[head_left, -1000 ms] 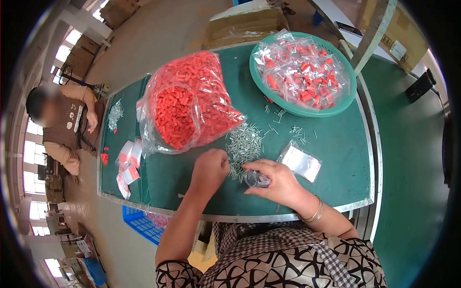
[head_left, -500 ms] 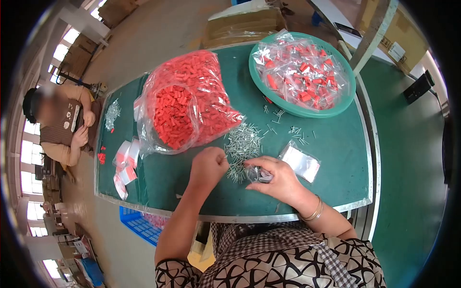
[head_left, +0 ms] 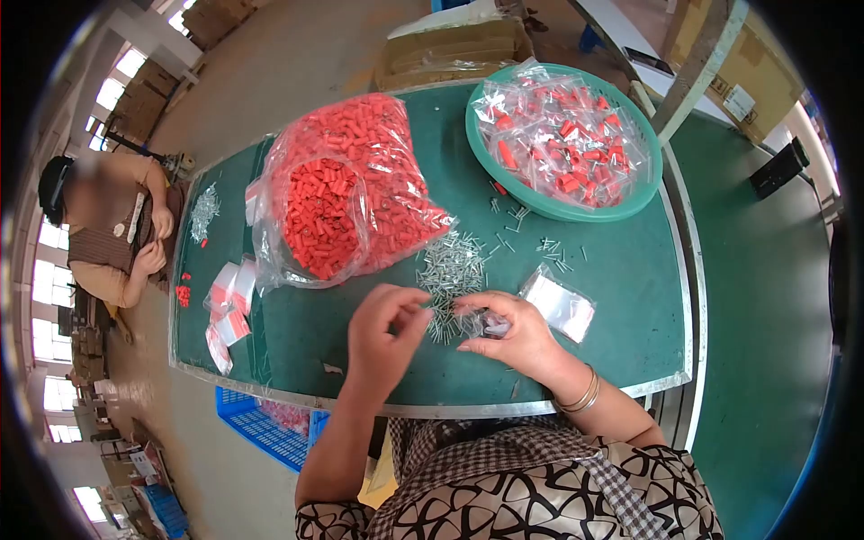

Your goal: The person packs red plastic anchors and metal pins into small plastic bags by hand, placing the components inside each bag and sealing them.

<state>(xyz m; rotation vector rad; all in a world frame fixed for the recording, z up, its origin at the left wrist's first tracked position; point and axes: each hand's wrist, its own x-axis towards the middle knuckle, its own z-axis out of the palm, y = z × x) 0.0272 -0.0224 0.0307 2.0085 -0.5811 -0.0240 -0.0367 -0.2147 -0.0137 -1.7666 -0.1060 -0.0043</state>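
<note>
My right hand (head_left: 520, 335) grips a small clear plastic bag (head_left: 481, 322), whose contents I cannot make out. Facing it from the left is my left hand (head_left: 385, 337), its fingers curved and apart, slightly blurred, with nothing visible in them. Between and just beyond my hands lies a loose pile of small metal screws or pins (head_left: 450, 270). A stack of flat clear bags (head_left: 560, 304) rests to the right of my right hand. Past my left hand stands a large open plastic bag (head_left: 396, 193) full of red plastic plugs (head_left: 322, 216).
A green basket (head_left: 576, 212) of filled bags stands at the back right of the green table (head_left: 306, 360). Flat bags (head_left: 232, 306) lie at left, near another person (head_left: 112, 229) working. A blue crate (head_left: 256, 430) sits below the front edge.
My left hand has gone from a closed pinch beside the pile to fingers apart, turned toward the bag. My right hand keeps its grip almost in place. The view has shifted slightly.
</note>
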